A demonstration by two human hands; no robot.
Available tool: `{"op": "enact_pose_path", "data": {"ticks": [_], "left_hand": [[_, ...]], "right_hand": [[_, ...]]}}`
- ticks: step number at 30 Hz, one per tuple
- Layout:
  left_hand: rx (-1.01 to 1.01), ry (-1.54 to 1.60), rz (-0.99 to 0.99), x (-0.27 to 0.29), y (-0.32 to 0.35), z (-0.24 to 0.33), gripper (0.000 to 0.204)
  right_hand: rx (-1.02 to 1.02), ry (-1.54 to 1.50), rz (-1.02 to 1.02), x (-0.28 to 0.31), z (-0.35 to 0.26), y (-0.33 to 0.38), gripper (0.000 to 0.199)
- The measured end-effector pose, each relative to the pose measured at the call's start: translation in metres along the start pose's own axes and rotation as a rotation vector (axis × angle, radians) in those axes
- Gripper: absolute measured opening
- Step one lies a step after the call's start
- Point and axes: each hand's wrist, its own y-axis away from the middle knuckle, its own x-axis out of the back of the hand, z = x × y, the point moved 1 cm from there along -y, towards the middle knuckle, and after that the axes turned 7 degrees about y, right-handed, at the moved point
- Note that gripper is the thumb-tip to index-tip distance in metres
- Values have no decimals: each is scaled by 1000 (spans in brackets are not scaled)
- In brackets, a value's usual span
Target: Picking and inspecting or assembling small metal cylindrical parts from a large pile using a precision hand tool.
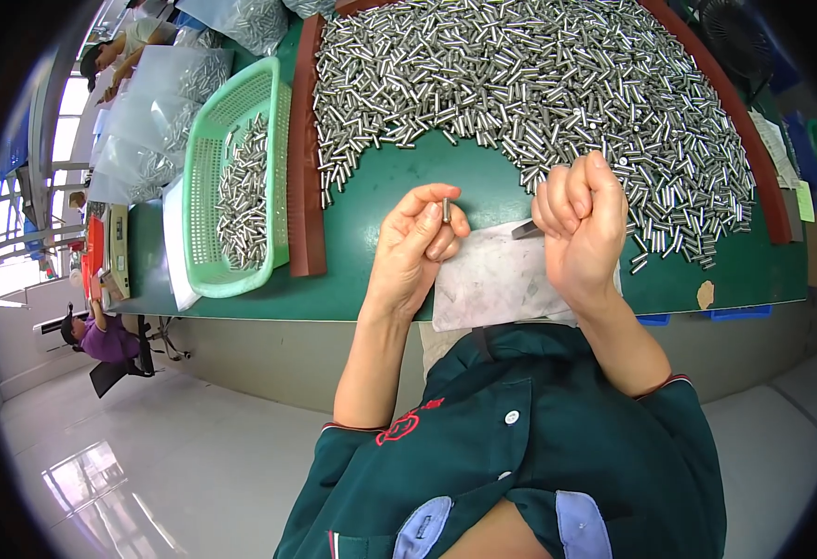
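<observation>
My left hand [418, 233] is raised over the near part of the table, pinching a short metal pin [446, 210] upright between thumb and fingers. To its right, my right hand [584, 219] is closed, palm side showing, round a dark flat bar-like tool [525, 229]. Only the tool's end sticks out toward the left hand; the rest is hidden in the fist. Below both hands lies a stained whitish cloth [483, 284] at the table's edge. Beyond them spreads a large heap of shiny metal pins [520, 74].
Red-brown rails [308, 214] border the heap on the left and right. A light green basket [205, 177] partly filled with pins stands at left, near plastic bags [162, 74] of pins and a scale [115, 252]. Other people [110, 340] sit farther left. The tabletop [362, 233] is green.
</observation>
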Motion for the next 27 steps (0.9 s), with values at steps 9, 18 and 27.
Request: {"op": "enact_pose_path", "data": {"ticks": [9,18,27], "left_hand": [[66,5,20,3,-1,4,23],[-149,-910,205,-7,-44,36,30],[-393,-1741,250,0,-75,26,26]], "right_hand": [[-5,-1,-3,0,1,-1,38],[2,69,2,0,0,-1,38],[-27,64,4,-1,0,-1,38]]}}
